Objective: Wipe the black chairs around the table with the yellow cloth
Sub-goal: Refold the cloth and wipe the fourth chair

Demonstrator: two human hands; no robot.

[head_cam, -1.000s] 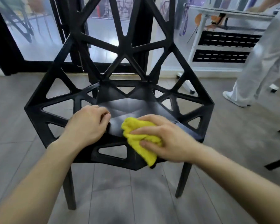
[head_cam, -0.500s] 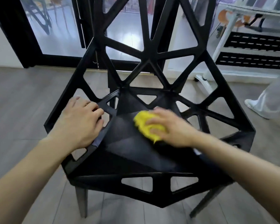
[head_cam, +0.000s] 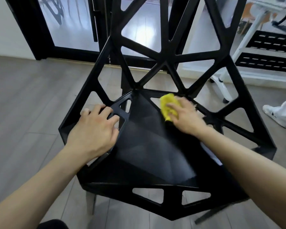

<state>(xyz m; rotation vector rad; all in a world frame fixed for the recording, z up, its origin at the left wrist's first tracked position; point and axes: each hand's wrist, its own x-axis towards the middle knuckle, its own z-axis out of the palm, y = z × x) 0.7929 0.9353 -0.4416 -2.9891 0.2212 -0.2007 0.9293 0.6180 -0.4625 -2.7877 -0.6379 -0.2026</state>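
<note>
The yellow cloth (head_cam: 169, 105) has slid to the seat's back, pinched under the right hand (head_cam: 186, 116); left hand (head_cam: 93, 132) grips the black chair (head_cam: 149, 146).

Black chair (head_cam: 149, 146) backrest cut off at top edge, right hand (head_cam: 186, 116) motion-blurred (fingers indistinct), yellow cloth (head_cam: 168, 104) partly hidden beneath it, bystander's white-clad leg (head_cam: 282, 113) cropped at right edge.
</note>
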